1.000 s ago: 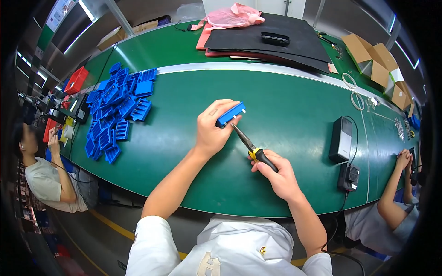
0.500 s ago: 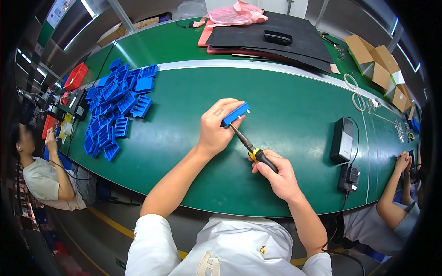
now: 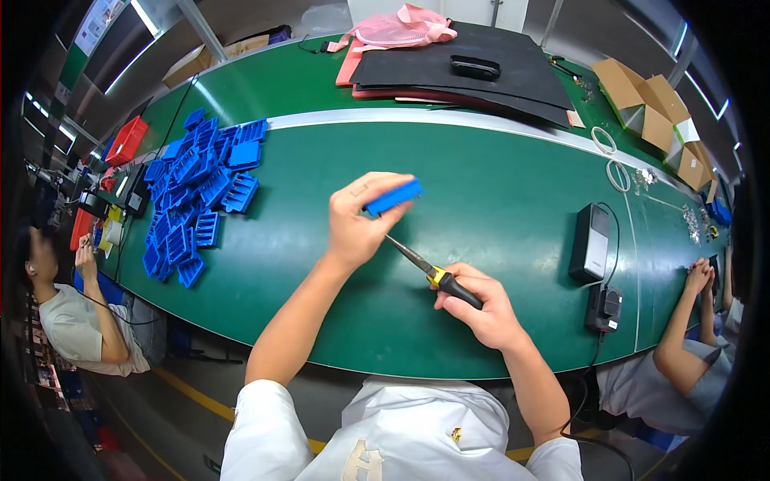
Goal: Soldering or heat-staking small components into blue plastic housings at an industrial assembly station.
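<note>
My left hand [image 3: 358, 218] grips a small blue plastic part [image 3: 395, 197] between thumb and fingers, held above the green table; the part is slightly blurred. In my right hand [image 3: 480, 303] are long-nose pliers [image 3: 417, 258] with black and yellow handles. Their tip points up and left, just below the left hand and apart from the blue part. To the left of my hands lies a heap of blue slotted plastic parts [image 3: 192, 180], much like the held one in colour.
A power bank [image 3: 592, 244] and a black adapter [image 3: 604, 309], joined by cable, lie to the right. Black sheets [image 3: 489, 84] with a pink mesh bag [image 3: 405, 28] are at the back. Open cardboard boxes [image 3: 650, 100] stand far right. People sit at both sides.
My left hand has moved left with the blue part and turned it, so the small pins on its edge no longer show. The pliers' tip has come away from the part.
</note>
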`<state>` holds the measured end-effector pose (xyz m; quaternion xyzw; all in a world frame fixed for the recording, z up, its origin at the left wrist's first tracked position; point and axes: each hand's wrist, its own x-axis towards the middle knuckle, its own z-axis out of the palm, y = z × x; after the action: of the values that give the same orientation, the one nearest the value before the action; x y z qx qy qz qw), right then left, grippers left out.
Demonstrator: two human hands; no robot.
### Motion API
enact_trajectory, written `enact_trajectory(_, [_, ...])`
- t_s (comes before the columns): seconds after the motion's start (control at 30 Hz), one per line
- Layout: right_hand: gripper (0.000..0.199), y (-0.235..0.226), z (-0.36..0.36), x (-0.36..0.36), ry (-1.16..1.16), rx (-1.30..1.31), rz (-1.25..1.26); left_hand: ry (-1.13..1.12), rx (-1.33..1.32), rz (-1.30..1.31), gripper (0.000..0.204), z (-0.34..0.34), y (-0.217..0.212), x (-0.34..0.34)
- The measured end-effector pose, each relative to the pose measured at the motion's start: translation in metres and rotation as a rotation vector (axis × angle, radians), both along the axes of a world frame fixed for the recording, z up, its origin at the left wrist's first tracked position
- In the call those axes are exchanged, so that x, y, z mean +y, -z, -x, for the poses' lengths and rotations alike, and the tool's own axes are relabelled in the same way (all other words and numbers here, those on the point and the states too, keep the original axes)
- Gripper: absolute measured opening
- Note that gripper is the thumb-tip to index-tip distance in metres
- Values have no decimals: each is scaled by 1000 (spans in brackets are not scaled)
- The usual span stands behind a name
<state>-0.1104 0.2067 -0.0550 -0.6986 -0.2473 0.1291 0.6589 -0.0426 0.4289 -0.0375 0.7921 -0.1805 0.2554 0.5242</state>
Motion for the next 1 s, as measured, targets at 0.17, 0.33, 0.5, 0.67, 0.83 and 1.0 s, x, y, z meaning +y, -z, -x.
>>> enact_trajectory(0.17, [17,6,-13,-2,618,-335,312,-72,437,310,44,-11,11,12])
enact_trajectory(0.33, [43,12,-16,-21,795,-376,691,165,655,531,44,0,6,6])
enact_trajectory(0.5, [61,-20,22,-14,441,-826,491,499,864,778,43,81,-10,-27])
enact_trajectory(0.67, [41,-8,116,-39,256,-759,189,567,700,576,42,196,-11,-51])
enact_trajectory(0.83, [28,37,174,-48,163,-101,17,340,672,104,41,257,47,-64])
enact_trajectory(1.0, [30,93,190,-36,379,417,-219,181,740,226,31,254,98,-83])
